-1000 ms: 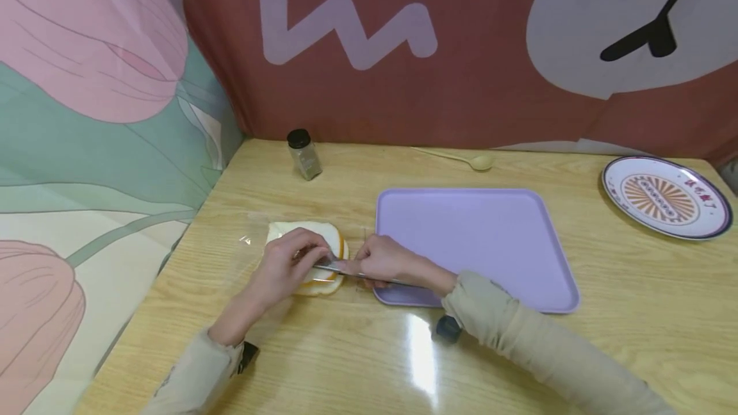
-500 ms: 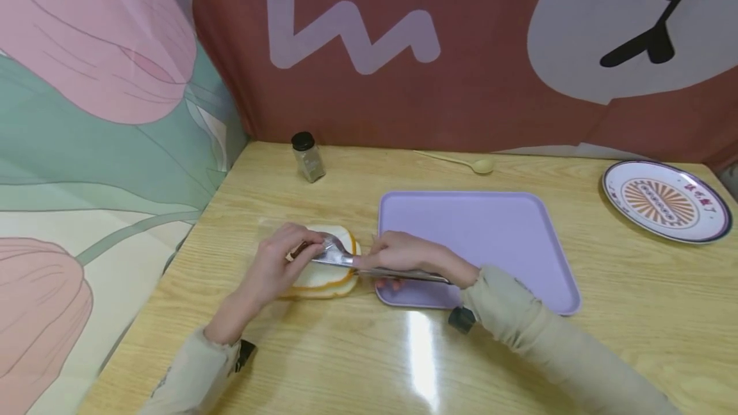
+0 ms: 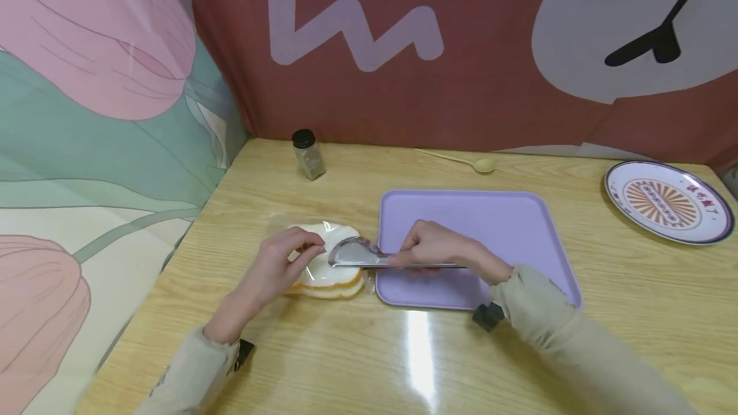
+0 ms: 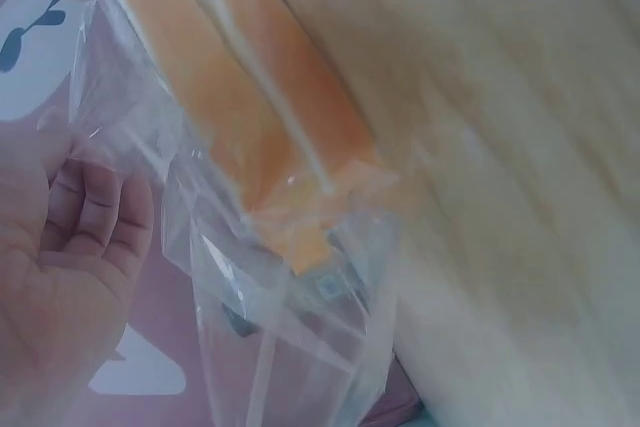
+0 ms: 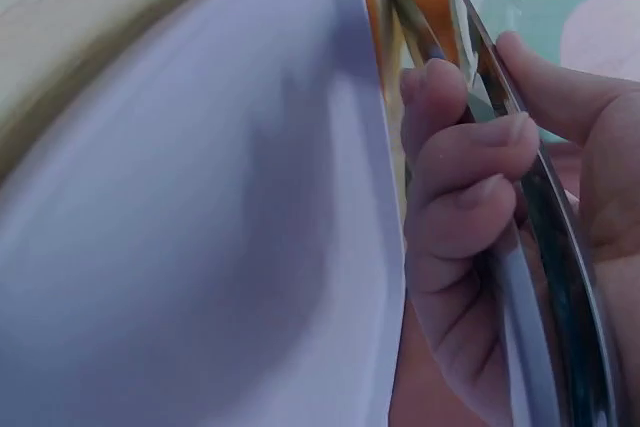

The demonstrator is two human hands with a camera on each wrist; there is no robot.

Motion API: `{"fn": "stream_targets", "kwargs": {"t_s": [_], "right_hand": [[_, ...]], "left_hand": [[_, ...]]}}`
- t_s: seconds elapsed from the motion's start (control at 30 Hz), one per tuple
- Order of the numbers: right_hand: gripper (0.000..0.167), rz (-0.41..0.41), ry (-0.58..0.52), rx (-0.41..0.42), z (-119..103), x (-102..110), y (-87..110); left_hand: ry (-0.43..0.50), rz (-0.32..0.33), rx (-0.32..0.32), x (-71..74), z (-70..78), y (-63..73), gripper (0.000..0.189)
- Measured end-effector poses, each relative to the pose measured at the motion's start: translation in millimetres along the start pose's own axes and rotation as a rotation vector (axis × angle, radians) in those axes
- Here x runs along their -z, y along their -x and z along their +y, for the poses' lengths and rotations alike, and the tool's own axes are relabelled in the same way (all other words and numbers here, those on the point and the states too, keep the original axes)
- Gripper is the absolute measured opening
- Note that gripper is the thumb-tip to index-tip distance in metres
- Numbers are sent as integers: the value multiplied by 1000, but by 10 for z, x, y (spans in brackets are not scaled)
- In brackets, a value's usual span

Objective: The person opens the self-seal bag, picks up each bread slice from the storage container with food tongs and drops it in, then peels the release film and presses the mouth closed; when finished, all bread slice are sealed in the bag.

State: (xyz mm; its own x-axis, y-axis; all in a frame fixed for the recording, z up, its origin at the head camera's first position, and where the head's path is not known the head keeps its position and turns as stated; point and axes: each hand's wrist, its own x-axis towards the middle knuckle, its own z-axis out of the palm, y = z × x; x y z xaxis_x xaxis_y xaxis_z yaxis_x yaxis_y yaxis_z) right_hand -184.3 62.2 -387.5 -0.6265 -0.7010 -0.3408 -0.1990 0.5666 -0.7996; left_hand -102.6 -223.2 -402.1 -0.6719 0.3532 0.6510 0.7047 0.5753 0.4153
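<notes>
Bread slices [image 3: 323,274] with orange-brown crusts lie stacked inside a clear plastic bag [image 4: 290,317] at the left of the table. My left hand [image 3: 282,261] is over them, thumb and fingertips pinching the bag's film. In the left wrist view, that hand [image 4: 75,247] is beside the bag, and the crusts [image 4: 240,97] show through it. My right hand [image 3: 438,245] grips metal tongs [image 3: 356,253] above the purple tray's left side. The tongs' head reaches over the bread, and their two arms [image 5: 545,247] run through my right fingers in the right wrist view.
The purple tray [image 3: 496,287] lies just right of the bread. Behind are a black-capped seasoning bottle [image 3: 309,155] and a pale yellow spoon [image 3: 483,166]. A patterned plate [image 3: 706,223] sits at the far right. Curtains border the table's back and left.
My right hand has moved right over the tray, drawing the tongs away from my left fingertips. More of their head and of the bread shows. My left hand stays nearly in place.
</notes>
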Motion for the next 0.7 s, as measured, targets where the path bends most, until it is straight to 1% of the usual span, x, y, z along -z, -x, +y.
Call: {"fn": "stream_targets", "kwargs": {"t_s": [0.2, 0.3, 0.4, 0.5, 0.63, 0.7], "right_hand": [[42, -15, 0, 0, 177, 193, 240], [42, -7, -22, -27, 279, 311, 426], [40, 21, -56, -66, 376, 424, 618], [40, 72, -60, -97, 484, 516, 785], [39, 166, -14, -121, 633, 581, 971], [37, 210, 17, -123, 697, 592, 1045]], "left_hand": [[23, -8, -5, -45, -5, -15, 22], [46, -37, -4, -82, 9, -46, 21], [54, -70, 12, -109, 30, -65, 20], [46, -110, 29, -128, 51, -73, 19], [29, -164, 33, -148, 64, -90, 17], [24, -172, 29, -150, 68, -106, 15]]}}
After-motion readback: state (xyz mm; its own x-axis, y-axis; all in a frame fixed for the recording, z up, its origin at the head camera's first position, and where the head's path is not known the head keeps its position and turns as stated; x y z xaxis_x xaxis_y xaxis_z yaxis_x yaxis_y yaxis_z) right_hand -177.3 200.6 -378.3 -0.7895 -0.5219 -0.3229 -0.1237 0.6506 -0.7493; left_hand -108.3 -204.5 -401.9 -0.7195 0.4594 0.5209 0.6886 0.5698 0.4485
